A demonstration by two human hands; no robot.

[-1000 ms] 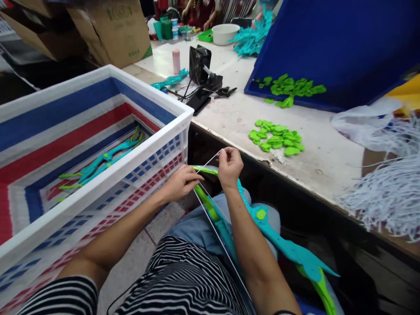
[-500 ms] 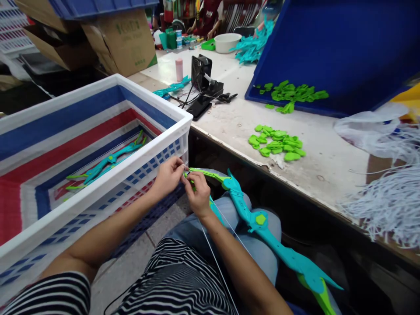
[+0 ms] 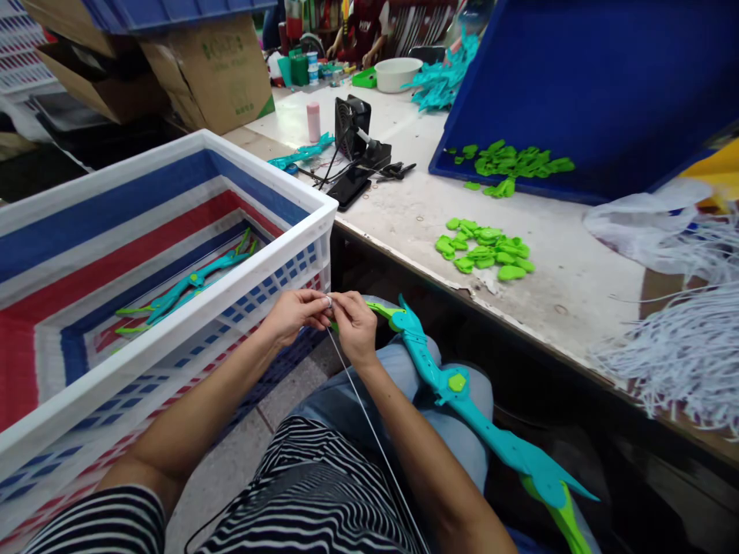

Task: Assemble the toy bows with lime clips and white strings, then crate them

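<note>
A teal and green plastic toy bow (image 3: 476, 419) lies across my lap, its green limb tip running up behind my right hand. My left hand (image 3: 295, 314) is closed in a pinch on a white cord (image 3: 369, 419). Against its fingertips, my right hand (image 3: 356, 329) pinches the same cord, at what looks like a small loop or knot. From the fingers the cord runs taut down past my right forearm. My fingers hide the bow's tip, so I cannot tell whether the cord touches it.
At left stands a white crate (image 3: 271, 165) with striped lining, holding finished-looking teal bows (image 3: 185, 296). Green plastic pieces (image 3: 488, 250) lie on the table (image 3: 577, 308) beside a blue bin (image 3: 577, 85). White cords (image 3: 681, 354) heap at right; a small fan (image 3: 352, 127) stands farther back.
My hands have come down slightly and now meet fingertip to fingertip on the cord. My right hand has turned upward and shifted a little right, covering the bow's tip.
</note>
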